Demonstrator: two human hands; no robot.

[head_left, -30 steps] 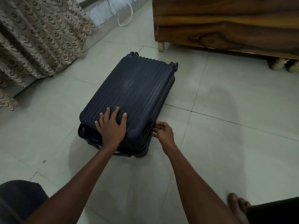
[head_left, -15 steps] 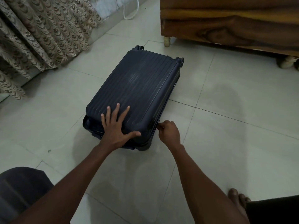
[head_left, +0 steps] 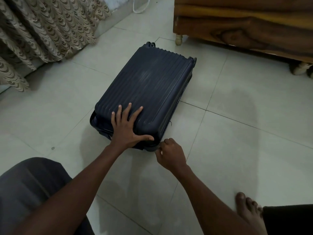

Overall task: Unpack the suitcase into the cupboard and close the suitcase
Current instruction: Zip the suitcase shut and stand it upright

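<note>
A dark blue ribbed hard-shell suitcase point(head_left: 149, 89) lies flat on the tiled floor with its lid down. A gap shows along its near left edge. My left hand point(head_left: 126, 127) lies flat on the lid's near end, fingers spread, thumb along the near right corner. My right hand point(head_left: 170, 155) is pinched at the suitcase's near right corner, down at the seam; the zipper pull itself is too small to make out. The suitcase wheels point(head_left: 151, 44) point away from me.
A wooden piece of furniture point(head_left: 245, 29) on short legs stands at the back right. A patterned curtain point(head_left: 42, 31) hangs at the left. A white cable point(head_left: 140, 7) lies by the far wall. My bare foot point(head_left: 248, 211) rests at the lower right, my knee at the lower left.
My right hand has travelled from the suitcase's right side round to its near right corner. My left hand's fingers have spread and the thumb has swung out. The camera has shifted a little.
</note>
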